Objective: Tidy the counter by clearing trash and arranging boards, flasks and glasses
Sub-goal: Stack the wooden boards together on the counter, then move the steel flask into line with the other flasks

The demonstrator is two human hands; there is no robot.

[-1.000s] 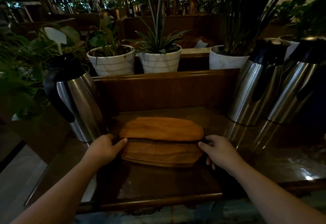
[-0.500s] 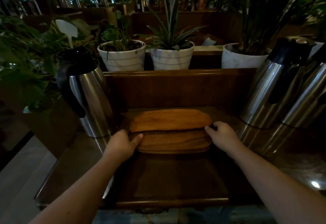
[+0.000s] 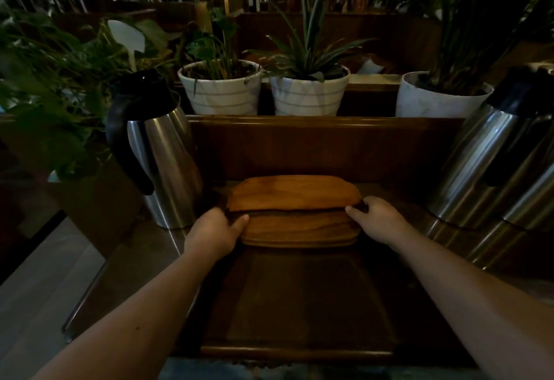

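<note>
A stack of wooden boards (image 3: pixel 295 197) lies on a dark wooden tray (image 3: pixel 299 304) at the middle of the counter, close to the wooden back wall. My left hand (image 3: pixel 214 234) grips the stack's left end, thumb on the front edge. My right hand (image 3: pixel 376 219) holds its right end. A steel flask with a black handle (image 3: pixel 156 155) stands left of the boards. Two more steel flasks (image 3: pixel 491 158) lean into view at the right.
Three white plant pots (image 3: pixel 221 90) stand on the ledge behind the back wall (image 3: pixel 314 146). Leafy plants fill the left side. The counter's left edge (image 3: pixel 90 289) drops to a pale floor. The tray's near half is bare.
Both hands have slid the stack of boards away from me, toward the back wall. My view has shifted closer and slightly left.
</note>
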